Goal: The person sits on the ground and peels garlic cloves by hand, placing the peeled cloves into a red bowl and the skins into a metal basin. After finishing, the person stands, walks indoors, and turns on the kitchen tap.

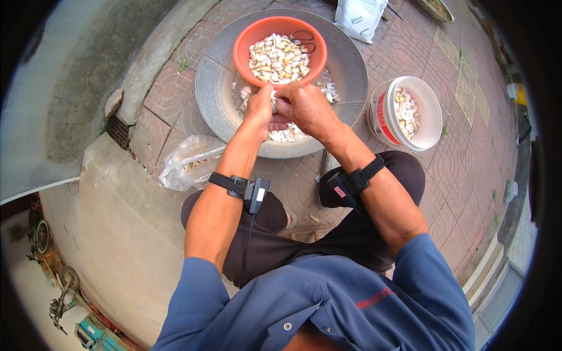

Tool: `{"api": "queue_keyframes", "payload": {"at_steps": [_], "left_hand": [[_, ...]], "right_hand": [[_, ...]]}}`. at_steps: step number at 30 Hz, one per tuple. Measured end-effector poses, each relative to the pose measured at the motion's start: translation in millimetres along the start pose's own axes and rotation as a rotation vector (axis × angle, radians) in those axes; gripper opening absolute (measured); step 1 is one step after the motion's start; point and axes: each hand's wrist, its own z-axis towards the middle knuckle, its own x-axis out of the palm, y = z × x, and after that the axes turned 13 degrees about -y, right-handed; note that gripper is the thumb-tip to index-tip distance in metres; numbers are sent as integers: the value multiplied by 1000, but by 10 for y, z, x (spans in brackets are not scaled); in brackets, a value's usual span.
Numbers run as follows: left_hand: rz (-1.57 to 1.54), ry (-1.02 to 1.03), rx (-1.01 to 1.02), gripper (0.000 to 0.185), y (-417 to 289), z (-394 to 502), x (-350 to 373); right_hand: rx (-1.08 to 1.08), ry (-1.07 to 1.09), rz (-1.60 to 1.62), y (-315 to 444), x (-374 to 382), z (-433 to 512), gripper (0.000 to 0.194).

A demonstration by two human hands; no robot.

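Note:
Both hands meet over the near part of a wide grey metal basin [215, 87], just below the rim of an orange plastic bowl [243, 57]. My left hand [260, 109] and my right hand [305, 105] are both closed on a whitish garlic bulb [274, 102], which the fingers partly hide. Loose garlic cloves [279, 59] fill the bowl, and black-handled scissors [305, 41] lie on them at its right side. Papery garlic skins [287, 134] lie in the basin under my hands, with more garlic [246, 92] at the left.
A white plastic bucket [432, 118] holding garlic cloves stands right of the basin. A clear plastic bag [178, 169] lies at the lower left of the basin. Beyond the basin is a white sack [360, 19]; a metal pan [445, 17] sits at the far right on the paving.

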Motion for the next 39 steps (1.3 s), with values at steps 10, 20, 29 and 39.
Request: {"api": "queue_keyframes", "payload": {"at_steps": [10, 20, 29, 39], "left_hand": [[-189, 18, -39, 53, -13, -14, 59], [-191, 87, -102, 54, 8, 124, -36], [-338, 105, -54, 48, -101, 89, 2], [-564, 208, -114, 43, -71, 130, -154]], "right_hand": [[-54, -200, -98, 50, 121, -55, 14], [-21, -256, -6, 9, 118, -81, 12], [44, -152, 164, -49, 36, -38, 20], [926, -180, 1068, -269, 92, 12, 21]]}}
